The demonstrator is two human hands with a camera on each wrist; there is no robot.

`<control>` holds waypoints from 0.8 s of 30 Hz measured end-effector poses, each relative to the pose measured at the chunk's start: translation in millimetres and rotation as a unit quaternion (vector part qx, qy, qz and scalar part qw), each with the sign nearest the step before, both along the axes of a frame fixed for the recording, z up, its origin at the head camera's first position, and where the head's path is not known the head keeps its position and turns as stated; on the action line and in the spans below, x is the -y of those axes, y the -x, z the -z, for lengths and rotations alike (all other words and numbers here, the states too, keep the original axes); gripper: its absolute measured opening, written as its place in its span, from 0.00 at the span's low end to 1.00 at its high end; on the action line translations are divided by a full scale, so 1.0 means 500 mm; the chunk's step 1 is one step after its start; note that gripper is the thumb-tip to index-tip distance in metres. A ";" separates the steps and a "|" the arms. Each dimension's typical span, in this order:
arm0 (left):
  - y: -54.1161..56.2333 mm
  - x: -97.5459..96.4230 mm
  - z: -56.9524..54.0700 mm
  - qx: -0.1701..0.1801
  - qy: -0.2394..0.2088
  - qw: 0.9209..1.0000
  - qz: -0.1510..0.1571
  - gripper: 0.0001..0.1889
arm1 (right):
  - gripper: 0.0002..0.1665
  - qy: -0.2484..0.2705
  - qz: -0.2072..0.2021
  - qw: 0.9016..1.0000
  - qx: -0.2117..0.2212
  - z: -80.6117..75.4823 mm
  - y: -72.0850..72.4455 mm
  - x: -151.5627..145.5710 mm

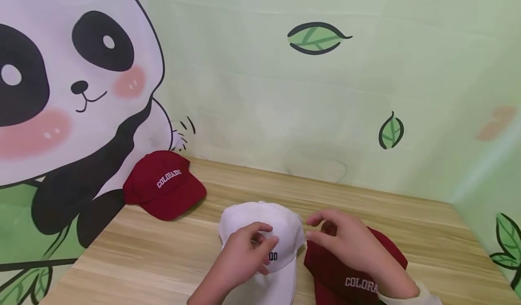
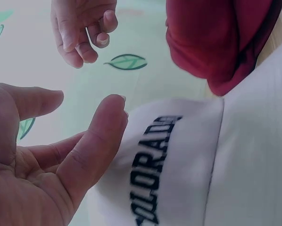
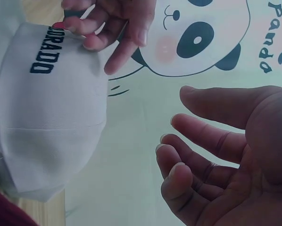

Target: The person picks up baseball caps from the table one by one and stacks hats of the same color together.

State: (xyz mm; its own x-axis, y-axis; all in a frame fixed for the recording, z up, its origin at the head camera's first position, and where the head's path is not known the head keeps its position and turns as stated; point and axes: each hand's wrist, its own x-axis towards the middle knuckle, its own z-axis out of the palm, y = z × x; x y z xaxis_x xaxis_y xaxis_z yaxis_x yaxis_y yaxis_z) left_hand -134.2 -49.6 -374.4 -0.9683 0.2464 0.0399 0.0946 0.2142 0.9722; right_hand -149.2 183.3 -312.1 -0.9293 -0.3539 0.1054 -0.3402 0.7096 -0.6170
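Observation:
A white baseball cap [image 1: 260, 219] with dark lettering lies on the table, brim towards me. My left hand [image 1: 246, 255] hovers over its front, fingers loosely bent and holding nothing; in the left wrist view the cap's lettered panel [image 2: 155, 160] shows beside the thumb. To the right lies a dark red cap [image 1: 325, 278] marked with white letters. Above its crown is my right hand [image 1: 346, 239], thumb and fingers apart with nothing between them, covering part of that cap. In the right wrist view, the right hand's fingers [image 3: 207, 136] are loosely spread near the white cap [image 3: 56, 108].
Another red cap [image 1: 167, 185] reading COLORADO sits at the table's back left corner. The wood-grain table [image 1: 228, 178] meets a pale green backdrop [image 1: 244, 92] printed with leaves and a large panda [image 1: 110, 83].

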 end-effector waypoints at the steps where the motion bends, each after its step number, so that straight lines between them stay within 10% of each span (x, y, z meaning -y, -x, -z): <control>1: 0.000 0.005 -0.002 0.002 -0.003 1.000 -0.003 0.23 | 0.11 0.001 -0.004 1.000 0.000 -0.002 0.006 0.003; 24: 0.028 0.098 -0.013 0.018 0.006 0.994 -0.108 0.20 | 0.09 -0.001 -0.053 0.998 -0.018 -0.028 0.096 0.090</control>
State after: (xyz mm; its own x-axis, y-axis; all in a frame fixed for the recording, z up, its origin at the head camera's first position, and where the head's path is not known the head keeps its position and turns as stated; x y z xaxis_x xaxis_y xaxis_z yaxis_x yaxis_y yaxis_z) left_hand -148.2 -98.8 -367.8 -0.9994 0.0337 0.0022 0.0101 0.2368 0.9715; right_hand -197.2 138.3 -298.0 -0.8826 -0.4495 0.1379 -0.4351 0.6698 -0.6017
